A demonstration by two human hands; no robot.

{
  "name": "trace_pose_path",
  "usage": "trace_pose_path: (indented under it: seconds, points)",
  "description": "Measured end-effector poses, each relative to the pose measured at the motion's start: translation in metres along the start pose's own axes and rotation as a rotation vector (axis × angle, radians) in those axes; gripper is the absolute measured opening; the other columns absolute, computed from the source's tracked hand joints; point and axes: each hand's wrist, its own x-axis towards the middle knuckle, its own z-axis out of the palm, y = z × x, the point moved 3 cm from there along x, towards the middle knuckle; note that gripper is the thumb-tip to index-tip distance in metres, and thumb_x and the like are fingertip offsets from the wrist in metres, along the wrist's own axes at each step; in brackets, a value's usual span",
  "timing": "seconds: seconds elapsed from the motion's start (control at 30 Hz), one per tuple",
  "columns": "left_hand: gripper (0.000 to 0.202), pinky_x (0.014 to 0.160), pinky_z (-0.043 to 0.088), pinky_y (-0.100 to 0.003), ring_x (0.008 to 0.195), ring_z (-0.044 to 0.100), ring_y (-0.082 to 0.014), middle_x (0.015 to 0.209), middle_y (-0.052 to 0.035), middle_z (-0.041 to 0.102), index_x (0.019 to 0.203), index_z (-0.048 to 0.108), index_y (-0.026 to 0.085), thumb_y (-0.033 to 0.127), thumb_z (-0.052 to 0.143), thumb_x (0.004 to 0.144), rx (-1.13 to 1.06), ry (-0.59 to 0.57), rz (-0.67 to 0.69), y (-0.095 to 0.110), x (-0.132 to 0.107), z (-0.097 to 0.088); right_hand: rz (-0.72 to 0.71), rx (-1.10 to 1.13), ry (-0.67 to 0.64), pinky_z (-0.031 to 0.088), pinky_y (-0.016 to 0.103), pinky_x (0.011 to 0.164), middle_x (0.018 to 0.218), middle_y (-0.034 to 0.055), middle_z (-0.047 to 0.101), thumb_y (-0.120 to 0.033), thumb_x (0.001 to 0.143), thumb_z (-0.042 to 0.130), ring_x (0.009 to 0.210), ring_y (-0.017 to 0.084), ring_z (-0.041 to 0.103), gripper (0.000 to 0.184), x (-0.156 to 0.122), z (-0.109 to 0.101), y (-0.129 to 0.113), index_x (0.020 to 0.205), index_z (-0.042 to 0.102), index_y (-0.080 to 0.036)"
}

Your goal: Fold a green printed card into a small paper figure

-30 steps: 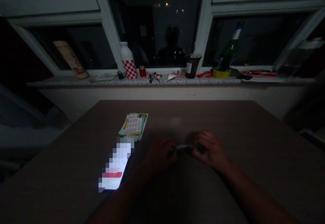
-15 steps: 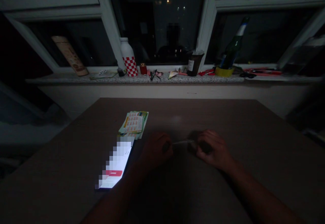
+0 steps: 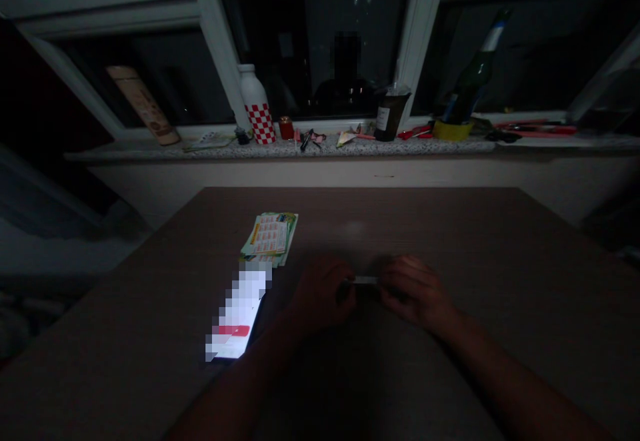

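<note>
While the room is dim, the head view shows the left hand and right hand pinching a small pale strip between them, low over the table — beside a lit phone and cards. Best done with a light, even grip — ends level.

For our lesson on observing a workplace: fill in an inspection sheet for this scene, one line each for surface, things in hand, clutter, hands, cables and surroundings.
Surface: brown table, dimly lit.
Things in hand: small pale strip held between both hands; too dark to identify.
Clutter: lit phone and card stack left of the hands.
Hands: left hand and right hand each pinch one end of the strip.
Cables: nothing seen.
Surroundings: sill with checked bottle, cup, green bottle; dark window behind.
</note>
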Motion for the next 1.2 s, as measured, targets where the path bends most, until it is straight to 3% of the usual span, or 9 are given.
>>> trace_pose_path:
  seconds: [0.27,0.5,0.77,1.07,1.2]
  points:
    - [0.007,0.079,0.045,-0.035,0.084,0.056,-0.0197,0.085,-0.0063,0.062,0.08,0.058,0.017,0.021,0.054,0.077,0.034,-0.029,0.097,0.012,0.01,0.015,-0.024,-0.027,-0.082,0.044,0.036,0.072,0.081,0.0056,0.064,-0.019,0.081,0.058,0.082,0.021,0.057,0.007,0.001,0.009,-0.005,0.087,0.062,-0.019]
    - [0.004,0.072,0.044,-0.032,0.075,0.054,-0.0182,0.077,-0.0042,0.061,0.075,0.056,0.017,0.02,0.055,0.074,0.067,0.008,0.131,0.012,0.012,0.017,-0.058,-0.003,-0.058,0.044,0.034,0.071,0.078,0.0043,0.063,-0.018,0.082,0.059,0.08,0.019,0.057,0.005,0.001,0.011,-0.007,0.085,0.062,-0.019]
    - [0.005,0.075,0.043,-0.032,0.079,0.055,-0.0178,0.08,-0.0039,0.061,0.076,0.056,0.017,0.018,0.057,0.071,0.074,-0.018,0.071,-0.001,0.01,0.008,-0.03,0.014,-0.004,0.046,0.034,0.072,0.078,0.0039,0.065,-0.014,0.078,0.062,0.081,0.019,0.059,0.007,0.001,0.001,-0.004,0.081,0.061,-0.02]
    - [0.007,0.077,0.044,-0.031,0.081,0.056,-0.0179,0.083,-0.0045,0.062,0.077,0.056,0.016,0.013,0.059,0.07,0.113,0.049,0.057,-0.014,0.005,-0.007,-0.023,0.019,0.061,0.048,0.033,0.069,0.075,0.0043,0.066,-0.011,0.075,0.064,0.077,0.019,0.062,0.009,0.001,-0.012,0.001,0.079,0.062,-0.018]
    - [0.006,0.073,0.045,-0.031,0.078,0.055,-0.0179,0.081,-0.0044,0.061,0.075,0.055,0.017,0.014,0.058,0.071,0.102,0.065,-0.023,-0.023,0.002,-0.014,0.005,0.02,0.094,0.048,0.033,0.067,0.073,0.0046,0.066,-0.011,0.075,0.065,0.072,0.018,0.061,0.008,0.0,-0.016,0.005,0.078,0.062,-0.018]
